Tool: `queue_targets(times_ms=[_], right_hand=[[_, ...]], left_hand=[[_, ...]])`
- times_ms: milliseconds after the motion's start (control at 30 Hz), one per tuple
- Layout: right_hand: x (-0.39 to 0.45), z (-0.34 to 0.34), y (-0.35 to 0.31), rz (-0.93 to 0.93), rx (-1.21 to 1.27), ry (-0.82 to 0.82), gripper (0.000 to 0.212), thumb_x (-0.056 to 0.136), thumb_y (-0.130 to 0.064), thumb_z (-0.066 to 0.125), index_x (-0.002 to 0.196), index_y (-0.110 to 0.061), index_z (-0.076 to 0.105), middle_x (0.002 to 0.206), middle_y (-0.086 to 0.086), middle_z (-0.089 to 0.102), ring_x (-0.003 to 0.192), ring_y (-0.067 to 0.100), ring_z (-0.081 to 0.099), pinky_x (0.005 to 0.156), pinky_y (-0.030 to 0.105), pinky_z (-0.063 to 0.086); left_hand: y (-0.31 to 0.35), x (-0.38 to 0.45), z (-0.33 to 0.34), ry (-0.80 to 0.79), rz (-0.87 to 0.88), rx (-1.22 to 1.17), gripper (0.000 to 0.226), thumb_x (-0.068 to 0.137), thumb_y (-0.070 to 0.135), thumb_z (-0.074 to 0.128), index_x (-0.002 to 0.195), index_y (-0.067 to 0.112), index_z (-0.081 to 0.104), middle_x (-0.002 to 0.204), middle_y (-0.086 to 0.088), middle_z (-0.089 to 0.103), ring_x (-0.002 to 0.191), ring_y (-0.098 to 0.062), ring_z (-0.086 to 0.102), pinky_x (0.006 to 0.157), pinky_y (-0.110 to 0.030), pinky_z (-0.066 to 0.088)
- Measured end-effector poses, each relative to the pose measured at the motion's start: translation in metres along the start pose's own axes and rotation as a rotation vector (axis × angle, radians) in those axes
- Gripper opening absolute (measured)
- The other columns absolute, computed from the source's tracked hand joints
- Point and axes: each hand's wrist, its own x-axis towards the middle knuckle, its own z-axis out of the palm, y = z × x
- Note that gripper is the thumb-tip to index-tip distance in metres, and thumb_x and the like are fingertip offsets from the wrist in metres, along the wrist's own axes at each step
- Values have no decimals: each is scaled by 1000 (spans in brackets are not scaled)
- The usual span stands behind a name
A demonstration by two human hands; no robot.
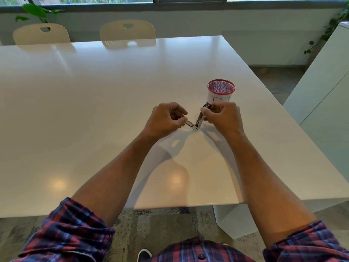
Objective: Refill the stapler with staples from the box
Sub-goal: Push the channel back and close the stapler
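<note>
Both hands, left and right, pinch the hinged-open, shiny metal stapler over a glossy white table.

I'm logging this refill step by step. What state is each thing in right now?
stapler: hinged open in a V, hinge end down at the table, held by both hands.
left hand: fingers curled, pinching the stapler's lower arm.
right hand: fingers curled round the raised upper arm.
mesh cup: upright behind the right hand; nothing shows above its rim.
chairs: pushed in at the far side of the table.
</note>
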Motion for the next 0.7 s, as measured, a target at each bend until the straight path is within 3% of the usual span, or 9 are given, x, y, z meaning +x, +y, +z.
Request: queue_targets(times_ms=[133,300,433,500,567,700], right_hand=[[-4,3,-10,-133,-35,-81,26,87,-31,80,108,-15,80,94,-1,80,80,4,74,80,20,58],[-7,4,-7,-161,-27,-165,33,90,-26,73,122,-21,73,101,-4,78,87,10,74,86,37,62],[-12,4,-5,-186,-49,-271,47,84,-35,78,127,-22,67,102,-6,74,86,11,73,82,33,62],[-14,9,-5,-209,-142,-249,52,80,-51,80,122,-23,68,98,-6,74,82,10,72,76,29,60],[-15,15,-5,-212,-233,-160,50,79,-62,75,108,-22,73,88,-5,75,74,11,71,72,34,61],[-24,26,-10,-121,-357,-79,44,84,-61,71,89,-17,75,77,-2,73,68,14,66,67,30,53]], left_hand=[[14,4,7,54,-52,-121,30,81,23,88,104,11,74,83,0,79,72,-11,77,77,-29,63],[20,10,14,115,-103,-206,30,83,22,85,107,7,74,84,-4,80,72,-15,78,80,-36,65],[17,15,18,119,-112,-192,28,86,26,83,105,6,75,87,-5,80,72,-15,78,79,-39,65],[15,15,20,111,-119,-162,28,86,29,82,105,9,75,86,-2,80,71,-12,78,78,-36,65],[12,15,22,102,-139,-160,31,84,32,84,105,12,76,84,0,80,72,-11,78,78,-37,65],[3,17,27,89,-222,-139,44,76,47,87,104,15,77,87,-1,80,77,-13,78,81,-41,65]])
